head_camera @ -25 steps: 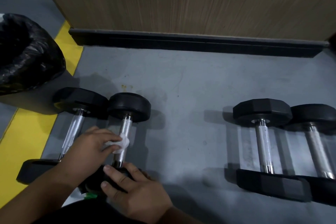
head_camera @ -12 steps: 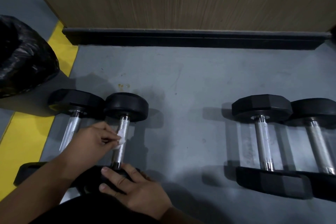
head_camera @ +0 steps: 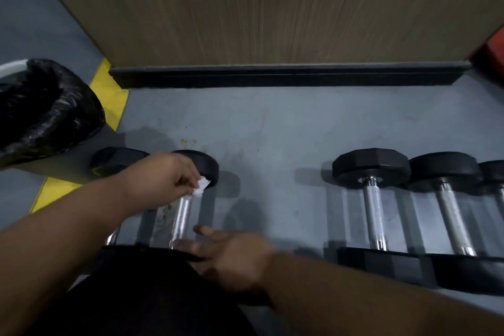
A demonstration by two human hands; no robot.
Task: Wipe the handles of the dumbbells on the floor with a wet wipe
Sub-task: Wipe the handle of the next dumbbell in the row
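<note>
Two dumbbells lie side by side on the grey floor at the left. My left hand (head_camera: 166,181) pinches a small white wet wipe (head_camera: 200,187) at the far end of the chrome handle (head_camera: 182,219) of the right one, just below its far black weight (head_camera: 207,168). My right hand (head_camera: 231,259) rests with straight fingers on that dumbbell's near weight. My left arm hides most of the other dumbbell (head_camera: 117,159). More dumbbells lie to the right, among them one with a hexagonal weight (head_camera: 375,200) and one with a round weight (head_camera: 450,210).
A bin lined with a black bag (head_camera: 41,114) stands at the left on a yellow floor stripe (head_camera: 109,95). A wooden panel with a dark base strip (head_camera: 286,76) closes off the back. Something red (head_camera: 493,52) shows at the far right.
My left hand has slid the wipe along the handle from near its middle up to the far weight. My right hand has shifted slightly rightward on the near weight. The camera view has shifted.
</note>
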